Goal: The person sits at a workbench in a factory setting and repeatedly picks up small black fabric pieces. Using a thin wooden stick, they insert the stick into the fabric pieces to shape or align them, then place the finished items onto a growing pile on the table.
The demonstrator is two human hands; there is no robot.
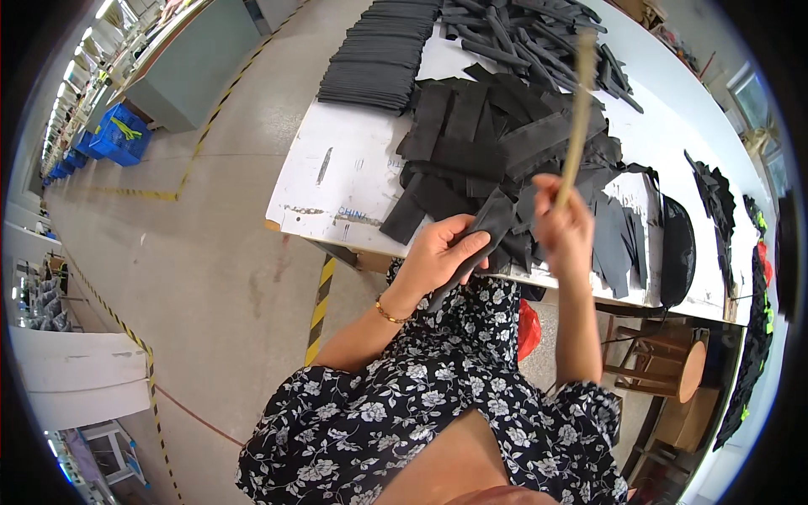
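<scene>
My left hand (436,259) grips a narrow black fabric piece (497,215), thumb on top, just over the near edge of the white table (349,160). The piece looks folded or tube-shaped, and its lower end hangs past my wrist. To its right, my raised right hand (566,231) is closed around a thin, pale stick (581,109), which points up and away from me. Hand and stick are slightly blurred. The stick is apart from the held piece. Beyond both hands lies a loose heap of flat black fabric pieces (463,126).
A neat stack of black strips (370,63) stands at the far left of the table, with loose tube-like black pieces (513,42) beside it. A black pouch (676,252) lies at the right edge. Below are a wooden stool (692,370) and a red plastic bag (528,328).
</scene>
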